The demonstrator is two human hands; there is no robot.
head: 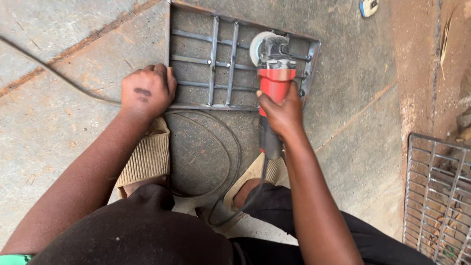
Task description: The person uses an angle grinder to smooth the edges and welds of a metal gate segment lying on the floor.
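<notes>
A welded metal grille frame [196, 61] lies flat on the concrete floor in front of me. My left hand [147, 90] presses down on its near left corner, fingers curled over the frame's edge. My right hand [282, 112] grips the red and black body of an angle grinder [274, 78]. The grinder's disc [260, 45] rests over the bars at the frame's right side. Its black cord [230, 162] loops down between my feet.
My feet in tan slip-on shoes [147, 159] stand just below the frame. A second metal grating [436, 196] lies at the lower right. A cable [54, 73] runs across the floor at left. A small blue and white object [368, 7] sits at the top edge.
</notes>
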